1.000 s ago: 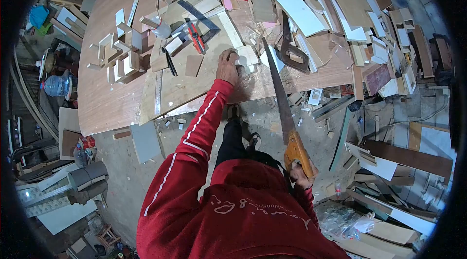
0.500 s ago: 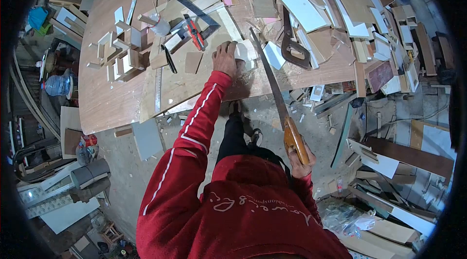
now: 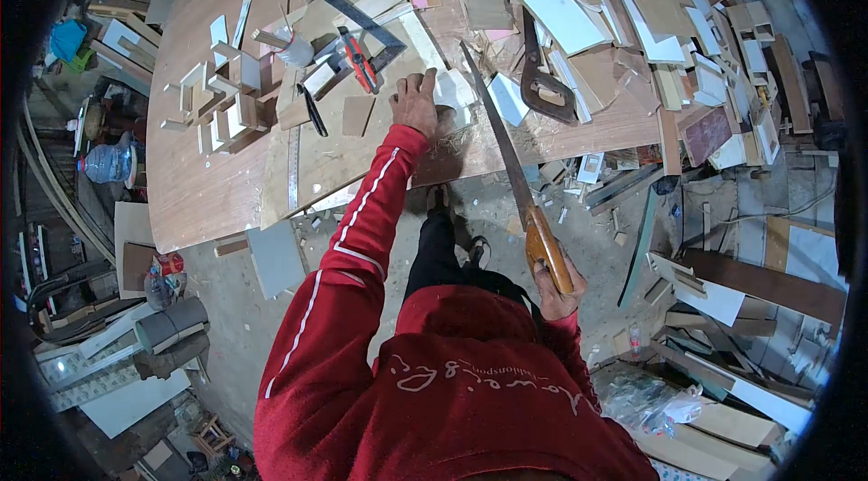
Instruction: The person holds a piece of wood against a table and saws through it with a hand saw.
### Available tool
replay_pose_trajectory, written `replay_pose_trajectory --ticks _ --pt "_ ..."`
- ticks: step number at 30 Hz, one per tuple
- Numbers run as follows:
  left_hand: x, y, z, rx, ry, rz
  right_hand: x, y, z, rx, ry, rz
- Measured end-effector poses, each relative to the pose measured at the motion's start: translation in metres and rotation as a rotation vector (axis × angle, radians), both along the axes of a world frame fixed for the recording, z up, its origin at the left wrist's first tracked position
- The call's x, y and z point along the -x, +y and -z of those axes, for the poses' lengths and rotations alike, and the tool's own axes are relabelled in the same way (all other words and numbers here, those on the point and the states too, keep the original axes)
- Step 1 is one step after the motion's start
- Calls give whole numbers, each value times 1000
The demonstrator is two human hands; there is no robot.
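Observation:
My left hand (image 3: 416, 102) presses flat on a light plywood sheet (image 3: 336, 155) that lies on the brown workbench (image 3: 194, 183); its fingers rest against a small white board piece (image 3: 452, 89). My right hand (image 3: 554, 287) grips the orange wooden handle of a long handsaw (image 3: 499, 137). The saw blade runs up and left from the handle and crosses the bench edge just right of my left hand. My red sleeves and hooded top fill the lower middle of the view.
A second saw (image 3: 536, 74), a steel square (image 3: 366, 24), red pliers (image 3: 360, 61), a metal ruler (image 3: 295, 169) and several small wood blocks (image 3: 226, 101) lie on the bench. Offcut boards pile up at right (image 3: 714, 83). A water bottle (image 3: 104, 163) stands at left.
The saw has been pushed forward: the blade tip moved up and left across the bench, and my right hand rose toward the bench edge. My left hand shifted slightly left on the sheet.

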State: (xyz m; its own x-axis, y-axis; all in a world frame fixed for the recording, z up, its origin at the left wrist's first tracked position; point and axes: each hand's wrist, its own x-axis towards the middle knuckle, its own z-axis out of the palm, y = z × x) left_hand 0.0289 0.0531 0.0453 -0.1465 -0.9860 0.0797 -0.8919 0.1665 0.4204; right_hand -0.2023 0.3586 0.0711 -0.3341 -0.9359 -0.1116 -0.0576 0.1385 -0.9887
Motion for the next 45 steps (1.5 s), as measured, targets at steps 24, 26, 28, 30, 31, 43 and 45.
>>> replay_pose_trajectory --ticks 24,26,28,30,31,43,45 --pt "-43 -64 -22 -45 81 182 2 -20 -26 -55 43 58" --pt "-43 -65 -19 -13 70 160 2 -19 -25 -59 54 59" --pt "-44 -66 -17 -4 65 167 2 -19 -24 -60 65 58" --pt "-41 -62 -20 4 61 172 3 -20 -24 -53 97 54" --pt "-35 -51 -29 17 9 204 3 -20 -23 -53 96 54" --pt "-19 -6 17 261 22 341 1 -21 -17 -10 42 32" --pt "-13 -17 20 204 71 267 -3 -22 -13 82 -33 48"
